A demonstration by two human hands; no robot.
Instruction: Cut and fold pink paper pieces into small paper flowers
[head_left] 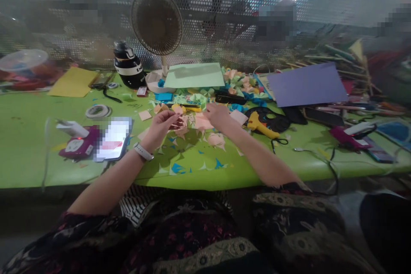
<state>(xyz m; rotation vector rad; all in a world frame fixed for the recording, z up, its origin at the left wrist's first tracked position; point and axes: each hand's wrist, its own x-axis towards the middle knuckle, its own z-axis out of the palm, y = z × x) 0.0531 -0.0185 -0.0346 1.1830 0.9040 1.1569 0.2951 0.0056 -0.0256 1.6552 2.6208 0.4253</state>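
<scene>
My left hand, with a pale band on the wrist, hovers low over the green table; its fingers are curled together. At its fingertips is peach paper, though I cannot make out whether they grip it. My right hand is bent down with fingers closed beside a flat peach paper piece; the fingertips are partly hidden, so what they hold is unclear. Below both hands lie a larger peach scrap and blue paper offcuts. A yellow glue gun rests right of my right hand.
Behind the hands are a pale green sheet, folded paper pieces and a desk fan. A black bottle, tape roll and lit phone stand left. A purple sheet and cables are right.
</scene>
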